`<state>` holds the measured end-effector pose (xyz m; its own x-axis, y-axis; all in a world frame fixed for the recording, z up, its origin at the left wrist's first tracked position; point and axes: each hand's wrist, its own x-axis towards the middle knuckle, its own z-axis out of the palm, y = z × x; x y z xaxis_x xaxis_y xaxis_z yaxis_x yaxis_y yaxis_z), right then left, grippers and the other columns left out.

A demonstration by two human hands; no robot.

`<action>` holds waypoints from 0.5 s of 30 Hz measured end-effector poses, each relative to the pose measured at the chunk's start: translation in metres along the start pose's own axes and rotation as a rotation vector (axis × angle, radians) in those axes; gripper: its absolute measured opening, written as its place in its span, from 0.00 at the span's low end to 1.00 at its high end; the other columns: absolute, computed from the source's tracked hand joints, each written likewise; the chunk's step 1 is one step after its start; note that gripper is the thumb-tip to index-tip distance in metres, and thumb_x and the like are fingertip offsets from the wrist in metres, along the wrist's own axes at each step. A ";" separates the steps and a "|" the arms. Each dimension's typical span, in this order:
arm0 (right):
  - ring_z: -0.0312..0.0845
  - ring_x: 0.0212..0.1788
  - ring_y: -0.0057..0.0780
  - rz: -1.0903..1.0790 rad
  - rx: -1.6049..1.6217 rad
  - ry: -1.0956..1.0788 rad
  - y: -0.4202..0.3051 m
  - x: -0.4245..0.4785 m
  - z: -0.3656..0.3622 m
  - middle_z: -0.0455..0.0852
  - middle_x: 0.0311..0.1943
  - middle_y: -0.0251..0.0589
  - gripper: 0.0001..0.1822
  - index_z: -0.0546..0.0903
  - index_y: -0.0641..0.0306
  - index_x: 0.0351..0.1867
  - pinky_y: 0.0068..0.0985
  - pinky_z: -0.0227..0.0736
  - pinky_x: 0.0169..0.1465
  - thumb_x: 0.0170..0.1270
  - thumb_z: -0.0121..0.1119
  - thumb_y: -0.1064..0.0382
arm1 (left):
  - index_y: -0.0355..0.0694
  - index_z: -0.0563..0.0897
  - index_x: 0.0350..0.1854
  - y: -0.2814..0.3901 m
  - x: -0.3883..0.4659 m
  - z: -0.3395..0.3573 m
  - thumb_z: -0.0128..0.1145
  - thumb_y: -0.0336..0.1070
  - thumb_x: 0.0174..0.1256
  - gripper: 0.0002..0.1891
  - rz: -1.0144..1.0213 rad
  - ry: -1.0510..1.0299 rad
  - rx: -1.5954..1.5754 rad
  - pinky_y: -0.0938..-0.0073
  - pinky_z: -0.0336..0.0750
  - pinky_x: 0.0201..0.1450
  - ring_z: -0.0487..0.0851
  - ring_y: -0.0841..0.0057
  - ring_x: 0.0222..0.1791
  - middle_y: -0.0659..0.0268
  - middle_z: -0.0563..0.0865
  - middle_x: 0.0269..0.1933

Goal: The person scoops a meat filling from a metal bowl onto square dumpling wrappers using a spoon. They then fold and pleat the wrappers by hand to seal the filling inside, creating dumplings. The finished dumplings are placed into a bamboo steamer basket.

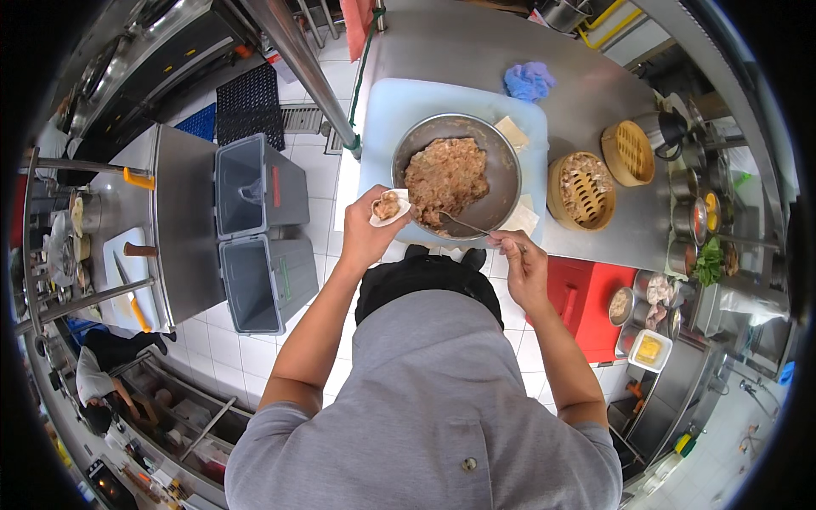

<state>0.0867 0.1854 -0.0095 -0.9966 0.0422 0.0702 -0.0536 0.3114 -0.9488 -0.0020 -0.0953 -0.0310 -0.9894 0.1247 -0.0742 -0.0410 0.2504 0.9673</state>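
Observation:
My left hand holds a pale dough wrapper cupped around a lump of minced meat filling, just left of the bowl. With my right hand I grip the handle of a metal spoon, whose far end touches the filling. A large steel mixing bowl holds a mound of minced meat filling. The bowl stands on a white cutting board. Flat wrappers lie behind the bowl's right side, and more wrappers lie at its front right.
One bamboo steamer on the steel table holds filled dumplings; another steamer stands behind it. A blue cloth lies beyond the board. Grey bins stand left, a red container right. Another person is at far lower left.

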 end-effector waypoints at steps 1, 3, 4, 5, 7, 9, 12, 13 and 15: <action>0.85 0.44 0.29 0.086 0.086 0.031 0.004 -0.001 0.007 0.92 0.41 0.45 0.16 0.85 0.71 0.52 0.28 0.79 0.51 0.85 0.52 0.59 | 0.34 0.84 0.40 -0.001 0.001 0.000 0.76 0.31 0.62 0.11 -0.015 0.006 0.013 0.76 0.82 0.42 0.89 0.80 0.35 0.63 0.92 0.35; 0.84 0.42 0.26 0.223 0.256 0.076 0.009 0.001 0.010 0.91 0.40 0.45 0.18 0.84 0.71 0.53 0.26 0.77 0.50 0.86 0.51 0.57 | 0.35 0.85 0.40 0.001 0.003 0.000 0.77 0.33 0.60 0.13 -0.030 0.015 0.042 0.73 0.82 0.45 0.90 0.77 0.36 0.61 0.92 0.35; 0.83 0.42 0.26 0.276 0.340 0.091 0.011 0.005 0.009 0.91 0.40 0.45 0.18 0.83 0.71 0.54 0.26 0.77 0.49 0.86 0.51 0.56 | 0.35 0.85 0.40 0.004 0.002 0.000 0.77 0.34 0.60 0.13 -0.030 0.017 0.058 0.73 0.82 0.45 0.90 0.76 0.36 0.60 0.92 0.35; 0.83 0.41 0.25 0.328 0.424 0.105 0.013 0.008 0.007 0.91 0.40 0.44 0.18 0.83 0.70 0.54 0.25 0.76 0.48 0.86 0.51 0.55 | 0.35 0.85 0.40 0.008 0.002 -0.001 0.77 0.34 0.60 0.13 -0.030 0.019 0.074 0.72 0.82 0.45 0.91 0.75 0.36 0.60 0.92 0.34; 0.81 0.39 0.24 0.461 0.621 0.181 0.017 0.011 0.003 0.91 0.40 0.44 0.18 0.83 0.69 0.53 0.24 0.75 0.47 0.85 0.52 0.54 | 0.35 0.84 0.43 0.015 0.002 -0.002 0.77 0.35 0.60 0.15 0.007 0.032 0.130 0.71 0.83 0.46 0.92 0.73 0.37 0.59 0.92 0.35; 0.81 0.38 0.24 0.568 0.724 0.213 0.017 0.015 -0.002 0.91 0.39 0.43 0.18 0.83 0.69 0.53 0.25 0.75 0.47 0.84 0.53 0.54 | 0.35 0.83 0.45 0.024 0.002 -0.002 0.77 0.35 0.60 0.17 0.018 0.039 0.158 0.71 0.83 0.46 0.90 0.73 0.37 0.60 0.91 0.36; 0.81 0.37 0.24 0.498 0.771 0.268 0.009 0.018 -0.014 0.90 0.39 0.42 0.17 0.83 0.69 0.53 0.24 0.75 0.47 0.83 0.55 0.54 | 0.34 0.81 0.47 0.028 0.004 -0.001 0.77 0.34 0.60 0.19 0.041 0.026 0.127 0.72 0.82 0.46 0.87 0.77 0.36 0.64 0.89 0.36; 0.81 0.37 0.24 0.458 0.769 0.282 0.004 0.020 -0.016 0.90 0.39 0.42 0.17 0.83 0.69 0.53 0.24 0.75 0.47 0.83 0.55 0.54 | 0.34 0.81 0.48 0.021 0.004 0.000 0.77 0.34 0.61 0.19 0.080 0.010 0.098 0.72 0.82 0.45 0.87 0.77 0.35 0.64 0.89 0.36; 0.81 0.37 0.24 0.329 0.723 0.347 -0.010 0.020 -0.025 0.90 0.39 0.44 0.18 0.83 0.69 0.53 0.24 0.75 0.46 0.83 0.55 0.54 | 0.34 0.81 0.49 0.021 0.006 0.002 0.77 0.34 0.61 0.20 0.086 -0.040 0.070 0.73 0.82 0.44 0.88 0.77 0.35 0.63 0.89 0.36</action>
<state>0.0690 0.2069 0.0087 -0.8997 0.3478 -0.2639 0.0908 -0.4422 -0.8923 -0.0087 -0.0876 -0.0116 -0.9824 0.1869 -0.0026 0.0552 0.3031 0.9514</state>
